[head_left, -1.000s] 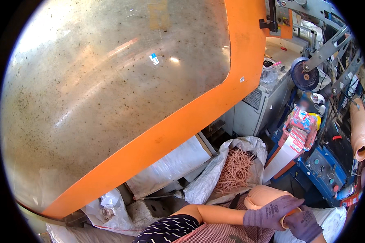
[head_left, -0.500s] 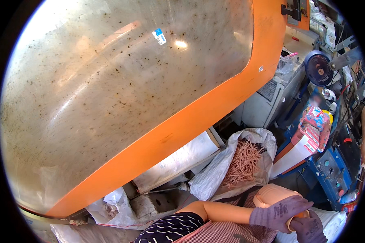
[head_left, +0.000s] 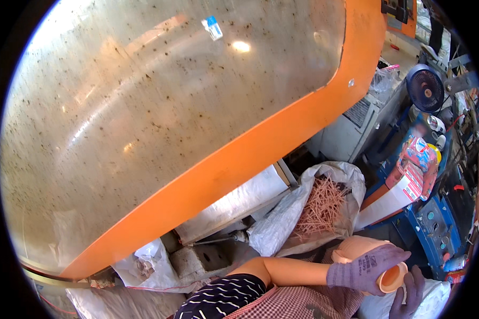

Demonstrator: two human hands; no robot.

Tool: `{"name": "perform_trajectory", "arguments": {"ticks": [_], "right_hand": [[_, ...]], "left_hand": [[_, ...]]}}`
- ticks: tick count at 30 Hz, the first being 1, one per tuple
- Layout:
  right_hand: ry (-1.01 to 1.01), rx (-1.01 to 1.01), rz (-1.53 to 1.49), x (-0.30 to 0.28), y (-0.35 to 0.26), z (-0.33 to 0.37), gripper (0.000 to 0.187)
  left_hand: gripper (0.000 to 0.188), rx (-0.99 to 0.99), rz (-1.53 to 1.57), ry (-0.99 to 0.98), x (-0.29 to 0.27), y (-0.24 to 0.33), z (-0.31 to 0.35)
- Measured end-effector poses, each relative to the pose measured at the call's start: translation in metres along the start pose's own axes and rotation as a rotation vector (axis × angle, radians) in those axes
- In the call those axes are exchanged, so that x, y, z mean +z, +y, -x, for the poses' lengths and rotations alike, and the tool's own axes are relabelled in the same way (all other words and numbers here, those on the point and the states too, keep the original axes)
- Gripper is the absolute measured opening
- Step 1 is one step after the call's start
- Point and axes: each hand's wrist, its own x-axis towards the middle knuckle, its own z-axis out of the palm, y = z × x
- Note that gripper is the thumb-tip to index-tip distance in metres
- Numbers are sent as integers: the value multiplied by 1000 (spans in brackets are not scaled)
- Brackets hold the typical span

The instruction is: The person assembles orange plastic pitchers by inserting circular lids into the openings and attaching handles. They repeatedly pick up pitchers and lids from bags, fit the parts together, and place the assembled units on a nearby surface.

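Note:
My left hand (head_left: 366,268), in a grey-purple knitted glove, wraps over a hollow peach-coloured plastic piece (head_left: 361,246). The piece's round, thick-rimmed opening (head_left: 393,278) faces right, just past my left fingers. I cannot tell whether the broad rear part and the open end are a single moulding. My right hand (head_left: 408,295), gloved alike, stands beside that opening with its fingers apart and nothing in them. Its palm and wrist are partly cut off by the picture's edge. Whether a right fingertip touches the rim cannot be seen.
A big orange machine door (head_left: 218,173) with a stained clear window fills the upper left. Beyond my hands stands a white sack (head_left: 274,226) of thin pinkish sticks (head_left: 321,208). A blue fan (head_left: 425,88), a white carton (head_left: 388,204) and a blue stand (head_left: 436,228) are at right.
My right hand has drawn away from the piece's end and its fingers have spread, uncovering the round opening. My left hand keeps its hold. The whole view has shifted slightly.

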Motion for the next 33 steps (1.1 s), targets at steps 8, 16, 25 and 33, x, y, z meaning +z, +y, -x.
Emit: {"name": "perform_trajectory", "arguments": {"ticks": [8, 16, 25, 33], "right_hand": [[-97, 298, -72, 3, 11, 51, 42], [-34, 429, -222, 17, 23, 118, 44], [-96, 571, -252, 14, 41, 146, 41], [-229, 552, -239, 8, 43, 133, 39]], "left_hand": [[89, 54, -110, -5, 24, 7, -4], [95, -34, -170, -10, 6, 12, -20], [99, -55, -146, -7, 17, 14, -24], [96, -9, -162, 54, 9, 20, -15]]}}
